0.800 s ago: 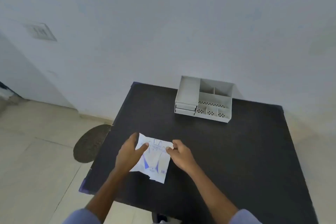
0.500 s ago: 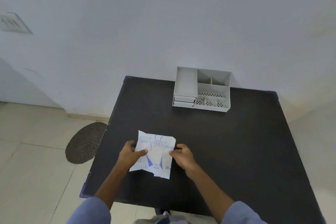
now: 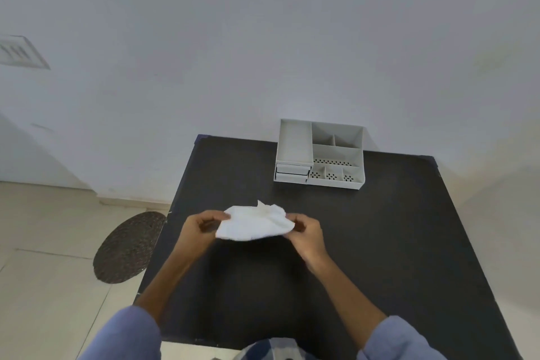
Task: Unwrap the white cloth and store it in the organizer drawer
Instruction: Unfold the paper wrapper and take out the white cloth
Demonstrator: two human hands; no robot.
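Above table (image 3: 380, 243), cloth (image 3: 254, 224) between hands

White cloth (image 3: 254, 224), plain and a little crumpled, spread wide and held above the black table, pinched at left and right edges, with one small wrinkled tip standing up on the far edge. No print visible on the side facing the camera. Organizer (image 3: 320, 154) of light grey plastic, upright at the far side of the table, near the wall, well apart from the cloth. Two closed drawers (image 3: 292, 172) stacked at left front under an open tray; open compartments at right, some with perforated bottoms.
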